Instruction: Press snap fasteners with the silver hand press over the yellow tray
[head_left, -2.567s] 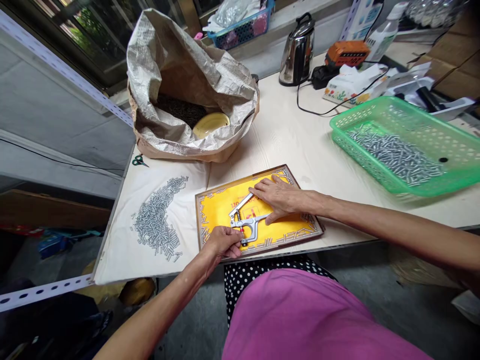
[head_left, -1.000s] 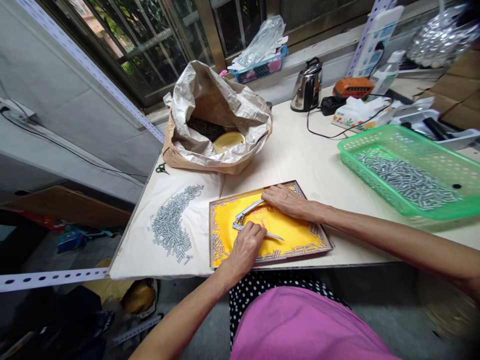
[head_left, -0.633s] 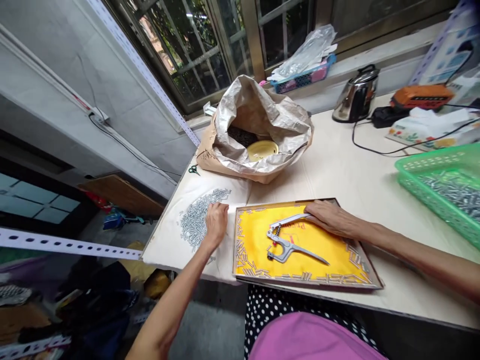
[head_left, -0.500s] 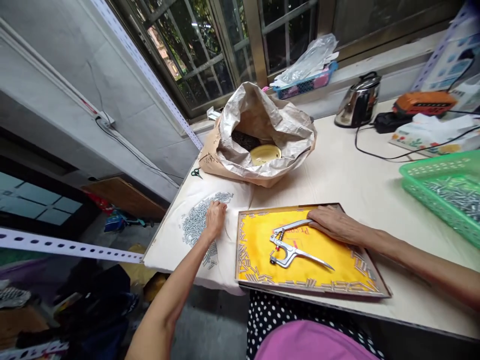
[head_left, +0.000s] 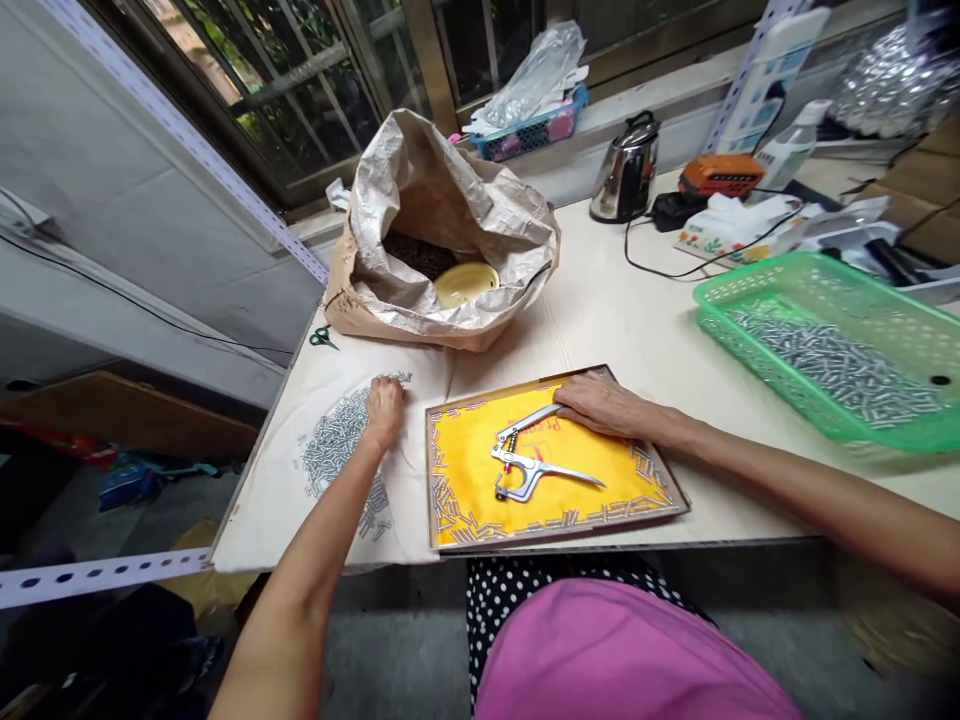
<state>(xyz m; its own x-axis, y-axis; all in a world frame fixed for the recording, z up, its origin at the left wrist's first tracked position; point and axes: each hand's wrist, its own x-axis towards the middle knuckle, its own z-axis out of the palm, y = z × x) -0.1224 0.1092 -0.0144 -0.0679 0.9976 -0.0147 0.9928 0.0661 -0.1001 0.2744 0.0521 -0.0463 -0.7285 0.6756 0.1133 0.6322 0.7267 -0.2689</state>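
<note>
My left hand (head_left: 385,412) rests at the right side of a loose pile of small grey metal pins (head_left: 337,440) on a white cloth. Its fingers are curled down and pressed together; what they hold, if anything, is hidden. Over the far right corner of a shallow tray (head_left: 517,545) lies my right hand (head_left: 604,405), fingers bent and close together, their undersides out of sight. The end of one handle of silver hand pliers (head_left: 529,470) meets these fingertips. The pliers lie open-jawed on the tray's yellow bottom, with more pins along the edges.
Behind the pile stands a large open paper sack (head_left: 442,320) with a yellow bowl (head_left: 466,285) inside. Small scissors (head_left: 322,338) lie left of it. A green basket (head_left: 810,420) of metal pieces is on the right, a kettle (head_left: 626,170) and its cord farther back.
The view has swung to the right, so the table's things appear farther left and more of the green basket shows. Both hands stay at about the same places by the pile and tray.
</note>
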